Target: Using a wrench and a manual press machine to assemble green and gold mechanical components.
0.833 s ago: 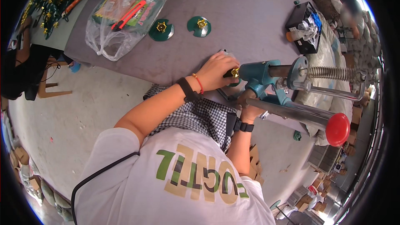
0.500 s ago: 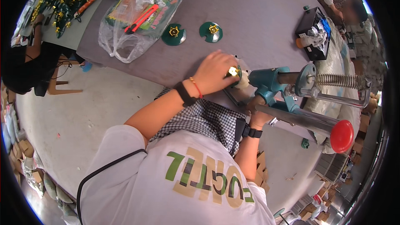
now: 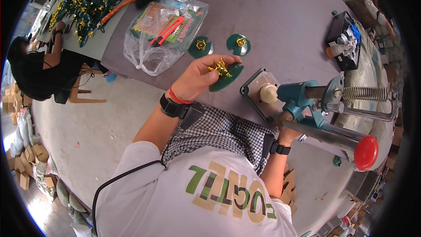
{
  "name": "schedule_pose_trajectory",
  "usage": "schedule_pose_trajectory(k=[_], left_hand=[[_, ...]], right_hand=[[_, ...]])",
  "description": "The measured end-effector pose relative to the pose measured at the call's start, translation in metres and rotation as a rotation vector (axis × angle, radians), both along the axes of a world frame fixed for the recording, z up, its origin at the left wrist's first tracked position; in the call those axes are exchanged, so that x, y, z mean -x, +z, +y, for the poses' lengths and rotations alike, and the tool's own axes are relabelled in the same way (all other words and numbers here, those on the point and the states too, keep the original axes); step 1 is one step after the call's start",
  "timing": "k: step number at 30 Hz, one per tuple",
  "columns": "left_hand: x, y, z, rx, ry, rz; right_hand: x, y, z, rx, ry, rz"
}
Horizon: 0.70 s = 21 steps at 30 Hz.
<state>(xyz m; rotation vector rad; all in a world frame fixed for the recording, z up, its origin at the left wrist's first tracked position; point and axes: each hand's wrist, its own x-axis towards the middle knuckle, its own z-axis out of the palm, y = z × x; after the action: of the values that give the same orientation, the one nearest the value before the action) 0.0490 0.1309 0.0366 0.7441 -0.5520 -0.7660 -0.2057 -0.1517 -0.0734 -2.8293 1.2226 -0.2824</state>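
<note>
Pinched in my left hand (image 3: 197,77) is a dark green disc (image 3: 229,80) with a shiny gold prong-like fitting (image 3: 220,67) at its middle, tilted and raised off the table. To the right stands a teal hand press (image 3: 293,96) with a steel lever ending in a red knob (image 3: 365,152). Its pale rounded head (image 3: 268,93) sits over a dark-rimmed base plate (image 3: 256,83). My right hand (image 3: 286,135) is low beside the press, partly behind the lever; its fingers are mostly hidden. Two similar green discs (image 3: 202,52) with gold centres lie beyond my left hand.
A clear plastic bag (image 3: 147,55) with a red cutter knife (image 3: 169,30) on it lies at the left. Farther left, a person in black (image 3: 39,72) sits by a heap of green and gold pieces (image 3: 87,11). A black box (image 3: 337,46) stands at the far right.
My left hand has moved left, away from the press, carrying the green disc with its gold fitting. The press head and base plate are uncovered. My right hand stays beside the press.
</note>
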Motion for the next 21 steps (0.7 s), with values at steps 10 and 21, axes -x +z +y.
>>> schedule_pose_trajectory(k=[10, 21], left_hand=[[-0.021, -0.034, -0.015, -0.724, 0.582, -0.982], [-0.286, -0.055, 0.223, -1.531, 1.404, -1.086]], right_hand=[[-0.006, 0.021, 0.0, -0.031, 0.17, -0.014], [0.025, -0.018, -0.024, 0.185, 0.344, -0.192]])
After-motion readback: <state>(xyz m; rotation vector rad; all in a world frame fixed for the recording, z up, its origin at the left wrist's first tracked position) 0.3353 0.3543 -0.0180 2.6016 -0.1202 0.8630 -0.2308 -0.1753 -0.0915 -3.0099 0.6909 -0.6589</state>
